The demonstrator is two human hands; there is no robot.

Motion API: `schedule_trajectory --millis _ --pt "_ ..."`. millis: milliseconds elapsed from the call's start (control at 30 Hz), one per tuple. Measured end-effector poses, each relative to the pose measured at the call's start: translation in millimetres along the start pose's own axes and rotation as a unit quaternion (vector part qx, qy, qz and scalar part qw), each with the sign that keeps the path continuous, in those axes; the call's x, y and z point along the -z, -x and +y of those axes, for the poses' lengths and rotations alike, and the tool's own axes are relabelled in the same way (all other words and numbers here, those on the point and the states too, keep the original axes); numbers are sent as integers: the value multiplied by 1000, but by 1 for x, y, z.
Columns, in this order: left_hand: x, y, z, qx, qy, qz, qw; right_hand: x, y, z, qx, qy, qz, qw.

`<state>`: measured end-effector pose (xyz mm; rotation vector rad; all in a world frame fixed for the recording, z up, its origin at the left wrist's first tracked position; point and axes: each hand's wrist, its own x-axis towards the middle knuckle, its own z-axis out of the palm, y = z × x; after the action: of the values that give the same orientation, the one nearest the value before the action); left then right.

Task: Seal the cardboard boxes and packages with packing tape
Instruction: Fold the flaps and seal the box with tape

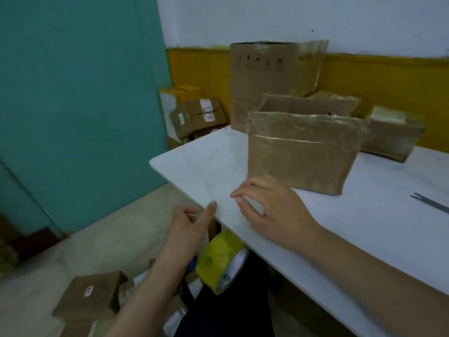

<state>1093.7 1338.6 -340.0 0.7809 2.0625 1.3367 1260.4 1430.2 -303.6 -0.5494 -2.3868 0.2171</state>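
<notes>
- Centrally in the frame, a brown cardboard package (301,154) stands upright on the white table (364,227). Glossy clear tape covers its front face.
- A raised horizontal tape seam runs across its upper part, and the taped top edge is wrinkled and uneven. The lower right corner looks rounded and slightly crushed.
- The right hand (264,210) hangs over the table just before the package's lower left corner. Its fingers are curved and spread and hold nothing.
- The left hand (189,222) is at the table's near edge, lower centre. One digit points toward the edge while the others curl loosely, and nothing shows in its grasp.
- A yellow-green tape roll (218,259) with a white core sits below the table edge, between the two forearms, against dark clothing.
- Behind the package, toward the upper centre, stands a tall cardboard box (262,86), with a low open box (308,104) in front of it.
- Another tape-wrapped package (393,135) lies at the right, near the yellow wall band.
- A thin metal tool (432,205) lies at the right edge; what it is cannot be told.
- More boxes (196,115) are piled on the floor beyond the table's left corner, and a flat brown box (90,295) lies at the lower left.
</notes>
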Motion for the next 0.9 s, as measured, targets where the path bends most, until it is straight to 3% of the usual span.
schedule_trajectory --millis 100,167,233,400,533,633,733,900 --pt "-6 10 -5 77 1 -157 985 -16 6 9 -64 -45 -95 992" --pt "-5 10 -4 85 84 -236 964 -18 6 14 -69 -58 -115 989" --pt "-2 8 -2 84 114 -282 949 -18 8 15 -61 -55 -118 990" --pt "10 12 27 135 39 -361 922 -19 11 16 -52 -54 -126 989" --pt "15 11 55 196 -48 -376 904 -15 14 15 -36 -59 -132 989" --pt "16 14 78 211 -90 -381 896 -19 14 16 -4 -7 -186 983" --pt "11 13 93 106 -248 -336 902 -25 12 19 -1 -19 -216 976" --pt "5 17 107 -17 -420 -288 861 -23 8 22 -29 -127 -209 969"
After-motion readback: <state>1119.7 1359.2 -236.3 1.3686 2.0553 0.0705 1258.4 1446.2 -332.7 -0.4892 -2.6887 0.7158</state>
